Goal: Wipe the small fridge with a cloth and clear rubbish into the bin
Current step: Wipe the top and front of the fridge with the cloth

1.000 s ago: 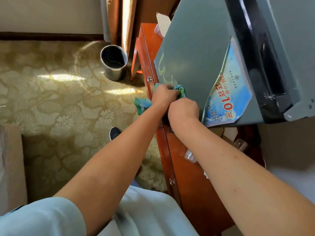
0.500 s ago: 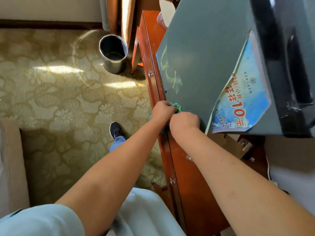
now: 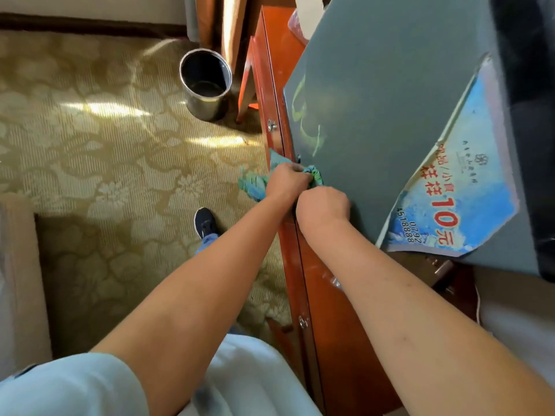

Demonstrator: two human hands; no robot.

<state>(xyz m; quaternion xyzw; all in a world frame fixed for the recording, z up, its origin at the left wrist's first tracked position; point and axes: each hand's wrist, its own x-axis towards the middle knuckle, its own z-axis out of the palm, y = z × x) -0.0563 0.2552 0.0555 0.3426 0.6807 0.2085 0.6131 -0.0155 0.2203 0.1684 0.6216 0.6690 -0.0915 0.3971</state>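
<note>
The small grey-green fridge (image 3: pixel 387 94) stands on a red-brown wooden cabinet (image 3: pixel 322 283) at the right. A blue paper label (image 3: pixel 459 199) with red print is peeling off its side. My left hand (image 3: pixel 285 181) grips a bunched green-blue cloth (image 3: pixel 255 183) against the fridge's lower front corner. My right hand (image 3: pixel 322 205) is a closed fist right beside it, pressed at the same corner; whether it holds part of the cloth is hidden. A round metal bin (image 3: pixel 206 85) stands on the carpet beyond the cabinet.
Patterned beige carpet (image 3: pixel 99 151) covers the floor at the left, with my dark shoe (image 3: pixel 204 222) on it. A padded seat edge (image 3: pixel 18 280) is at the far left. Curtains (image 3: pixel 222 22) hang behind the bin. The cabinet doors have small metal knobs (image 3: pixel 272 125).
The cloth, bunched mostly inside my left hand half a second ago, now hangs out to the left of it again. Both hands stay together at the fridge's lower corner.
</note>
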